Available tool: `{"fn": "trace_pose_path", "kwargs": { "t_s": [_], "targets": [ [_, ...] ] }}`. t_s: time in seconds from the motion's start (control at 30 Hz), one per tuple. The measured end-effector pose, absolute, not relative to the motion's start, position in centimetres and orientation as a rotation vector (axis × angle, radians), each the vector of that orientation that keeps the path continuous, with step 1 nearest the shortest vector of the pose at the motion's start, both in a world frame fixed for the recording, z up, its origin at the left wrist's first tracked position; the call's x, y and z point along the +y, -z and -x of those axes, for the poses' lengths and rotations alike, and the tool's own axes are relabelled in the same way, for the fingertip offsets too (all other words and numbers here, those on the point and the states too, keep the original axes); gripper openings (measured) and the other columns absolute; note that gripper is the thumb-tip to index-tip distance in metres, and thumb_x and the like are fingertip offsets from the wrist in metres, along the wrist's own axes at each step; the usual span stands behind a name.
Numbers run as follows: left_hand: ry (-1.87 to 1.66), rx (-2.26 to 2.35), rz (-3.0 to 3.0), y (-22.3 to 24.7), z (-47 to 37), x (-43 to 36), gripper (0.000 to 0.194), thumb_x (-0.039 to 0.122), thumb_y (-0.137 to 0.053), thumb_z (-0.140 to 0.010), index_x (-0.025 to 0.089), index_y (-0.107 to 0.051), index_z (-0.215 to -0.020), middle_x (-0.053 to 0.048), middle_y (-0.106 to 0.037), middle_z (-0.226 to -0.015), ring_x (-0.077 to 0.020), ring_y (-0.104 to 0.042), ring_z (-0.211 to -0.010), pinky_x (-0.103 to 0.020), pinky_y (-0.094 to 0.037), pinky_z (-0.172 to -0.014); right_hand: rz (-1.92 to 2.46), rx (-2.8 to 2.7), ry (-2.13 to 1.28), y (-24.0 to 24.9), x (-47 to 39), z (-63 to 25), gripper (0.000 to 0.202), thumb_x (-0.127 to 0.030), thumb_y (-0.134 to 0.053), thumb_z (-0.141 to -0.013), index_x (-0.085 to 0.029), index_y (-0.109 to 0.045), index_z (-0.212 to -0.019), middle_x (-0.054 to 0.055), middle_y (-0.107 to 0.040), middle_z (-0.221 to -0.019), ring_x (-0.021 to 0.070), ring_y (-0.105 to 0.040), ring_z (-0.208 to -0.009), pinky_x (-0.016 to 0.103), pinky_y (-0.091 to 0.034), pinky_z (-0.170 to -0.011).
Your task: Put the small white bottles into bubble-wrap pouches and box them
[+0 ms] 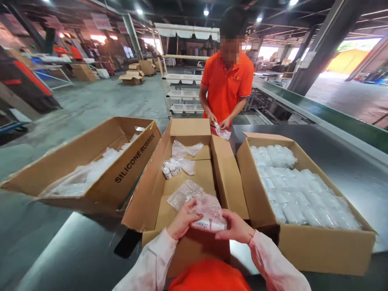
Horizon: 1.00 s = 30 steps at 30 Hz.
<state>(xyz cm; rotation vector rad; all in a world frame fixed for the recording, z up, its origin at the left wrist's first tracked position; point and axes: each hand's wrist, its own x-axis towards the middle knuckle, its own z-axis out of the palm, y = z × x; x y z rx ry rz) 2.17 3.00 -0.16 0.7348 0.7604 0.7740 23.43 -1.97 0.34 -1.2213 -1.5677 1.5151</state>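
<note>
A clear bubble-wrap bag (207, 212) with white bottles inside is held over the near end of the middle cardboard box (182, 198). My left hand (183, 220) grips the bag's left side, fingers curled onto it. On its right side, my right hand (236, 227) holds it between thumb and fingers. Another bubble-wrap bag (185, 193) lies in the box just beyond my left hand. Farther in, a cluster of small white bottles (172, 167) stands by the box's left wall, near more clear bags (186, 149).
On the left is a box marked SILICONE RUBBER (133, 161) with clear bags. The right box (327, 246) holds rows of wrapped packs (297, 190). Across the table, a person in orange (228, 85) handles a clear bag (222, 131). Behind stands a rack (184, 76).
</note>
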Motion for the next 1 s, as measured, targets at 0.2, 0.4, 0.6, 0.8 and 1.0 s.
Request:
{"fn": "trace_pose_path", "kwargs": {
  "t_s": [0.2, 0.4, 0.6, 0.8, 1.0],
  "targets": [
    [-0.686, 0.713, -0.627, 1.6, -1.1, 4.7, 0.068, 0.049, -0.082, -0.051, 0.016, -0.064, -0.107, -0.013, -0.066, -0.110, -0.0265, -0.060, -0.105, -0.037, -0.048, -0.090, 1.202, -1.589, -1.316, -1.6, -3.2, -24.5, 0.041, -0.049, -0.057, -0.080, -0.015, -0.063, -0.102, 0.008, -0.058, -0.099, 0.0165, -0.055, -0.081, 0.025, -0.049, -0.065],
    [-0.471, 0.579, -1.451, -0.8, -2.6, 3.5, 0.032, 0.044, -0.067, -0.075, 0.016, -0.074, -0.090, -0.009, -0.074, -0.090, -0.0254, -0.067, -0.087, -0.039, -0.051, -0.085, 1.359, -1.354, -1.624, -0.2, -3.7, -23.5, 0.035, -0.050, -0.054, -0.079, -0.017, -0.058, -0.089, -0.002, -0.054, -0.062, 0.0106, -0.052, -0.050, 0.020, -0.044, -0.043],
    [-0.587, 0.245, -2.657, -2.5, -3.1, 2.4, 0.042, 0.025, -0.057, -0.085, 0.032, -0.054, -0.126, -0.007, -0.063, -0.124, -0.0269, -0.051, -0.122, -0.043, -0.048, -0.096, 1.440, -1.027, -1.842, 2.1, -3.1, -23.1, 0.050, -0.051, -0.027, -0.086, -0.013, -0.059, -0.081, 0.001, -0.052, -0.053, 0.0082, -0.041, -0.037, 0.018, -0.035, -0.034],
    [-0.639, 0.511, -2.281, -2.6, -5.0, 1.6, 0.025, 0.028, -0.048, -0.088, 0.027, -0.064, -0.107, -0.008, -0.065, -0.112, -0.0195, -0.064, -0.099, -0.029, -0.054, -0.083, 1.498, -1.631, -1.397, -4.1, -4.3, -25.3, 0.051, -0.044, -0.046, -0.085, -0.016, -0.050, -0.127, 0.013, -0.061, -0.118, 0.0227, -0.058, -0.105, 0.037, -0.045, -0.094],
    [-0.554, 0.843, -1.146, -3.6, -7.8, 3.0, 0.050, 0.059, -0.051, -0.079, 0.024, -0.047, -0.114, -0.010, -0.058, -0.111, -0.0241, -0.064, -0.090, -0.032, -0.056, -0.059, 1.562, -2.086, -0.740, -5.5, -3.3, -28.5, 0.069, -0.040, -0.048, -0.086, -0.014, -0.023, -0.145, 0.017, -0.052, -0.131, 0.0271, -0.053, -0.115, 0.038, -0.042, -0.097]
  ]
}}
